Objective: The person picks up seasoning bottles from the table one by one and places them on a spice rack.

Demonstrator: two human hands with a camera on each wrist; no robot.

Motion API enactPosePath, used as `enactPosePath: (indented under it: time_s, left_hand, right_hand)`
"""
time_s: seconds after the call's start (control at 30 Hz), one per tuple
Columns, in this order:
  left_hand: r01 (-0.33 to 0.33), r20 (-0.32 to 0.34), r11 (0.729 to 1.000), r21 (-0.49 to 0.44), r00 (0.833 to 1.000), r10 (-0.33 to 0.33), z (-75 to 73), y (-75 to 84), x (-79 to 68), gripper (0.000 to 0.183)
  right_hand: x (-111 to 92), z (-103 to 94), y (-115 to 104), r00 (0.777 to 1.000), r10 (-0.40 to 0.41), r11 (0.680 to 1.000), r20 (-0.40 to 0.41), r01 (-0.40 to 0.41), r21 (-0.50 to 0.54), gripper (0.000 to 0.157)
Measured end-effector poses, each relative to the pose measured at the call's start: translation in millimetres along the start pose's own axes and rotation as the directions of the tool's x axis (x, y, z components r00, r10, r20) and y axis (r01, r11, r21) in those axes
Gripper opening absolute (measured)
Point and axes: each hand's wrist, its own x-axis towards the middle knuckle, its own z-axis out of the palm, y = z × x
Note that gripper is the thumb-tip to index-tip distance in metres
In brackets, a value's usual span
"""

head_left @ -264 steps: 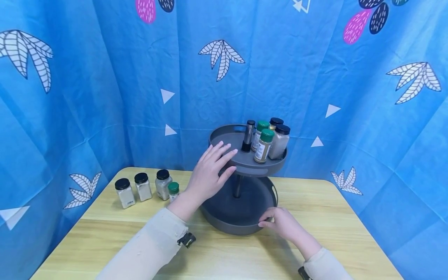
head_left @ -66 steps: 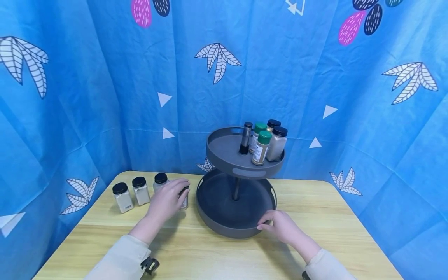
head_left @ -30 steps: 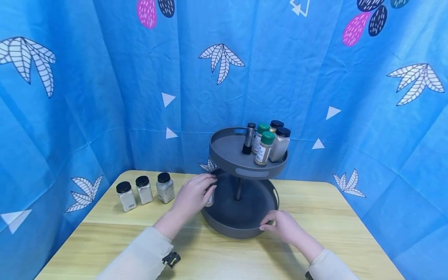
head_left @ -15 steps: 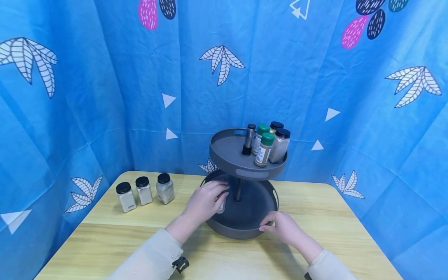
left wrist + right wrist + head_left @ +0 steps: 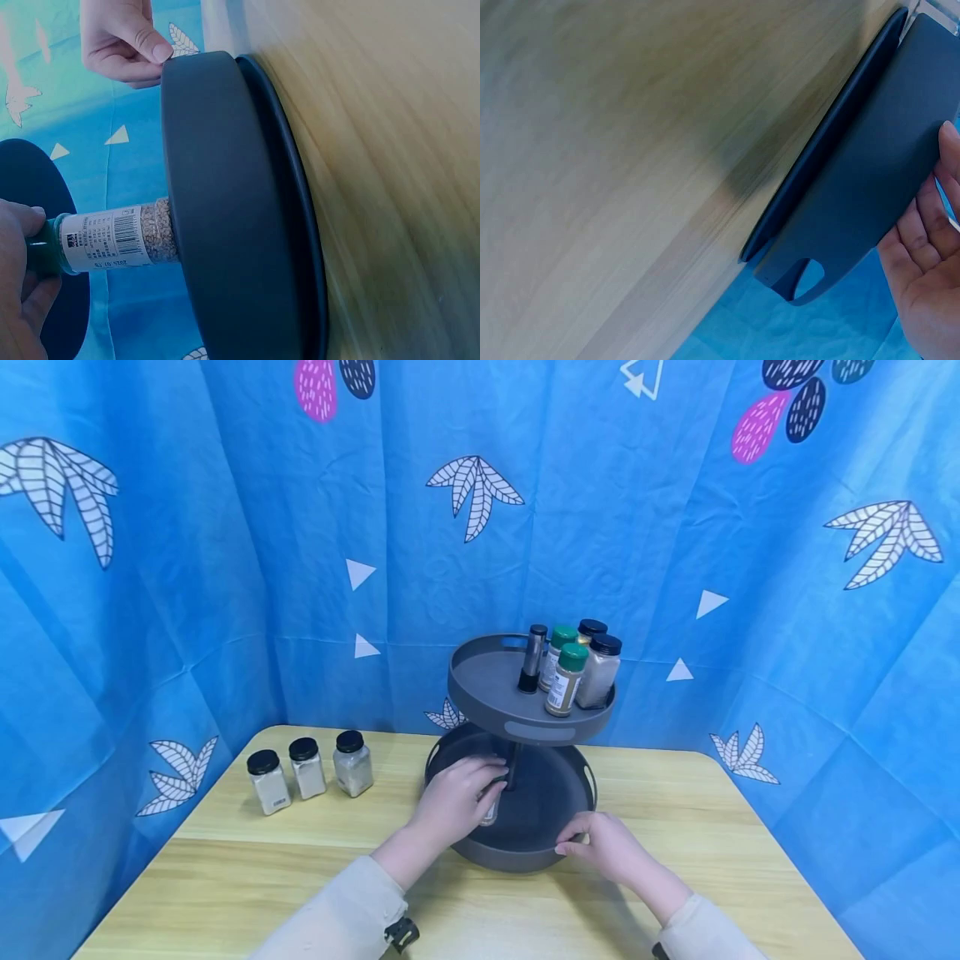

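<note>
The left hand point(image 5: 457, 793), gripping the small green-capped spice bottle point(image 5: 112, 241), had carried it from the table into the grey turntable's lower tray point(image 5: 525, 852); the right hand point(image 5: 600, 843) still pinched the near rim.

rack point(image 5: 525, 731): dark grey plastic, smooth and matt
small jar point(image 5: 116, 241): clear and see-through, paper label, green plastic lid
table point(image 5: 300, 877): light wood, smooth, with lines in it
curtain point(image 5: 225, 527): blue cloth, soft, a bit wrinkly
3 jars point(image 5: 308, 767): clear, smooth black lids
</note>
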Motion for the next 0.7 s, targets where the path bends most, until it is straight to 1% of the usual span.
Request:
enactPosePath:
  time_s: [0.17,0.4,0.6,0.7]
  left_hand:
    - [-0.033,-0.029,0.999,-0.003,0.999,0.033,6.4,2.5,2.0,0.021]
    - [-0.037,-0.021,0.999,0.012,0.999,0.037,13.4,7.3,4.4,0.020]
    - [-0.040,-0.012,0.999,-0.016,0.999,0.040,17.3,14.0,7.4,0.020]
    - [-0.046,-0.012,0.999,-0.014,0.999,0.046,20.1,17.4,8.6,0.020]
  right_hand:
    - [0.3,-0.3,-0.2,1.000,-0.008,1.000,-0.002,0.008,0.007,0.004]
    - [-0.2,-0.2,0.3,1.000,-0.011,1.000,-0.002,0.011,0.012,0.004]
    - [-0.3,-1.0,-1.5,1.000,-0.021,1.000,-0.014,0.022,0.011,0.004]
    - [-0.4,-1.5,-2.3,1.000,-0.018,1.000,-0.014,0.018,0.010,0.004]
